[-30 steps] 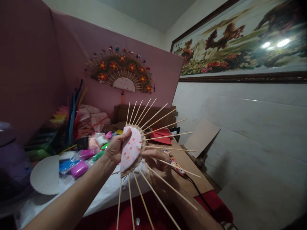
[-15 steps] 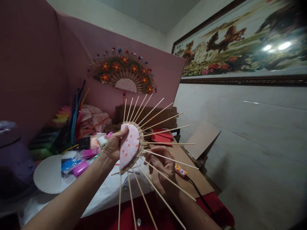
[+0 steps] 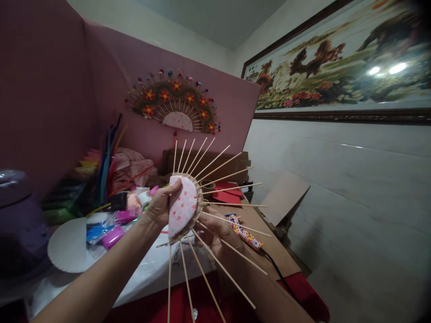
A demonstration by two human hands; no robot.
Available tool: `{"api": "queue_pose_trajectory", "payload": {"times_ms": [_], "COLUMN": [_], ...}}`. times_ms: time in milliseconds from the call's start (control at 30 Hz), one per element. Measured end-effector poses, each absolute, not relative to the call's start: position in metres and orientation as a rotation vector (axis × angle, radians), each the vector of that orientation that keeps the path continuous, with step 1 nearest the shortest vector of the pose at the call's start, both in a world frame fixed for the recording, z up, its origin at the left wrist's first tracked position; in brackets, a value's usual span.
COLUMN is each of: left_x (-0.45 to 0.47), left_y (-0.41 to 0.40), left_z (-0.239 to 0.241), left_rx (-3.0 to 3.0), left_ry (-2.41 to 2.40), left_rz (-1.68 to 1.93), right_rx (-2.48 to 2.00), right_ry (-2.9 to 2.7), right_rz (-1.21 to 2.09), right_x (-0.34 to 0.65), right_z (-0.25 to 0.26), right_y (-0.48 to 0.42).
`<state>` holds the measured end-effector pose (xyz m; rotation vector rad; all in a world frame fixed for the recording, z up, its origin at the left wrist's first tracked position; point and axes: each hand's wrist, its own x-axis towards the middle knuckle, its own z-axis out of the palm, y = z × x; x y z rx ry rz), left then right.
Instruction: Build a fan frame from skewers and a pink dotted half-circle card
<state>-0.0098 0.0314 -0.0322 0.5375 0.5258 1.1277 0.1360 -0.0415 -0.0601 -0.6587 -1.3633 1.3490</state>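
My left hand (image 3: pixel 161 204) is closed on a half-round fan frame, its thumb lying over the flat pink floral cloth centre (image 3: pixel 183 206). Long thin wooden sticks (image 3: pixel 218 162) spread out from the curved edge, where a band of tan cord (image 3: pixel 199 204) is woven in and out between them. Behind the lower right sticks, close against that woven band, is my right hand (image 3: pixel 218 229). Its fingers are curled and partly hidden by the sticks and the fan, so what they pinch cannot be made out.
A finished flowered fan (image 3: pixel 177 103) hangs on the pink board behind. Bagged coloured clay (image 3: pixel 112 235) and a white half-round plate (image 3: pixel 67 246) lie left. To the right are a flower-patterned corded tool (image 3: pixel 245 233), red paper (image 3: pixel 227 193) and cardboard (image 3: pixel 283 258).
My right hand has shifted left and its fingers have slipped further behind the fan's edge. The sticks on the right have tilted slightly down. More of the flower-patterned tool shows.
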Motion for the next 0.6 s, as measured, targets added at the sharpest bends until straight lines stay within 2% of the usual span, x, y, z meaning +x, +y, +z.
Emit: {"api": "queue_pose_trajectory", "payload": {"times_ms": [233,600], "left_x": [-0.008,-0.01], "left_y": [0.031,0.029], "left_z": [-0.032,-0.032], "left_rx": [0.536,0.508], "left_ry": [0.527,0.48], "left_rz": [1.138,1.05], "right_rx": [-0.691,-0.682], "right_ry": [-1.437,-1.451], "right_rz": [1.179,1.106], "right_x": [0.135,0.143], "right_z": [-0.067,-0.06], "right_y": [-0.036,-0.045]}}
